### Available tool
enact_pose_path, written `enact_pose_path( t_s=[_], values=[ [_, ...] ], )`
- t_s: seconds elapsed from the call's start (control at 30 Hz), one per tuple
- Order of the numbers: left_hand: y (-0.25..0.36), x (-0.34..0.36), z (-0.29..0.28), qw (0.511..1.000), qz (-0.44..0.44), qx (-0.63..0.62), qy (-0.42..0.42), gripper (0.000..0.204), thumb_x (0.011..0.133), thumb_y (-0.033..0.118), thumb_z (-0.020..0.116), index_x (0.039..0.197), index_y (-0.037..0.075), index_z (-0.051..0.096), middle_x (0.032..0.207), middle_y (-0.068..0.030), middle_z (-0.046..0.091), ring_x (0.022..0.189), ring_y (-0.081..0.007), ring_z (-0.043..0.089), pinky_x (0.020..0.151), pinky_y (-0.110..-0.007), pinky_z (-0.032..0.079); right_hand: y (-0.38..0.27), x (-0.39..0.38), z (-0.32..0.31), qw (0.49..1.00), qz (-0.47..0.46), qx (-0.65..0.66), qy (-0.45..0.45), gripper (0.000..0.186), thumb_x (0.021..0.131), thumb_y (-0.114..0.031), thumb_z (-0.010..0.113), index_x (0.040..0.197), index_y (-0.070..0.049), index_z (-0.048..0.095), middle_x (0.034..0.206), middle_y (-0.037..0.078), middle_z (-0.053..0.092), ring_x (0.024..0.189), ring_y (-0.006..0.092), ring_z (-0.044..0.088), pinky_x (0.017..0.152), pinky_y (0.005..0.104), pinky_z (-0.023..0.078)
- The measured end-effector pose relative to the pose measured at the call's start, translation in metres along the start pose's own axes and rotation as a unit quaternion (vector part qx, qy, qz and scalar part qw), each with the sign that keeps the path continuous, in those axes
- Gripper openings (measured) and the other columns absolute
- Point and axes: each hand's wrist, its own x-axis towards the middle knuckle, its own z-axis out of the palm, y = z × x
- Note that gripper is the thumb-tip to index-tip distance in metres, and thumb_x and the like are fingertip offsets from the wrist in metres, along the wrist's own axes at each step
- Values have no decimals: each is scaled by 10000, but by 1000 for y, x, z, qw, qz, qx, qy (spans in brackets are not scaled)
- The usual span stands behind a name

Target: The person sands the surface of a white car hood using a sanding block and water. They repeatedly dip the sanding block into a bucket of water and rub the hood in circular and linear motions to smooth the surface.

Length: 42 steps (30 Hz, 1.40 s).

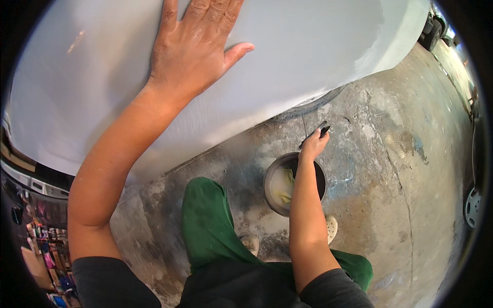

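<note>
My left hand point(191, 49) lies flat on a large grey-white car body panel point(287, 56), its fingers stretched out and the thumb apart. A wet-looking sheen shows on the panel. My right hand point(312, 148) is low, above the far rim of a round dark bucket point(321, 180), with its fingers closed around a thin, flat black block point(324, 130). What kind of block it is, I cannot tell. Cloudy liquid stands in the bucket, with a yellow-green cloth or sheet point(284, 196) in it. My right forearm hides part of the bucket.
A tyre point(313, 106) shows under the panel's lower edge. The concrete floor point(380, 205) is stained and cracked. Cluttered small items point(51, 246) stand at the far left. Other vehicles' wheels point(471, 206) appear along the right edge. My light clogs point(332, 228) are beside the bucket.
</note>
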Motion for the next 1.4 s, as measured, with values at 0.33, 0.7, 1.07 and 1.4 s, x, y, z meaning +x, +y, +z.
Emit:
enact_pose_path(
  t_s=[0.33, 0.7, 1.07, 1.4],
  values=[
    [12, -25, 7, 999, 31, 19, -16, 1011, 906, 712, 596, 1608, 20, 370, 1723, -197, 241, 1624, -332, 133, 1282, -682, 29, 1, 1, 2, 1000, -7, -19, -6, 498, 1071, -255, 561, 1447, 60, 472, 1337, 203, 612, 1203, 306, 598, 1067, 402, 431],
    [37, -54, 18, 998, 21, -9, -64, 962, 909, 691, 594, 1582, 25, 422, 1708, -207, 269, 1617, -345, 148, 1285, -667, 37, 0, -2, 2, 999, -30, -24, -10, 468, 1077, -249, 557, 1433, 48, 497, 1347, 250, 626, 1222, 387, 618, 1056, 445, 449],
    [130, -120, 36, 957, -48, -261, -118, 891, 999, 506, 600, 1635, -31, 283, 1736, -220, 194, 1624, -352, 139, 1315, -534, 63, -1, 0, -3, 999, -3, -27, -30, 519, 1020, -289, 652, 1376, 68, 529, 1267, 240, 649, 1141, 357, 637, 1021, 426, 462],
    [343, -241, 26, 747, -73, -568, -337, 388, 959, 176, 655, 1307, 9, 685, 1481, -216, 552, 1424, -382, 472, 1162, -502, 423, 0, 0, -6, 998, -11, -45, -51, 478, 1014, -283, 659, 1344, 47, 558, 1175, 222, 687, 1044, 343, 667, 958, 418, 495]
  ],
)
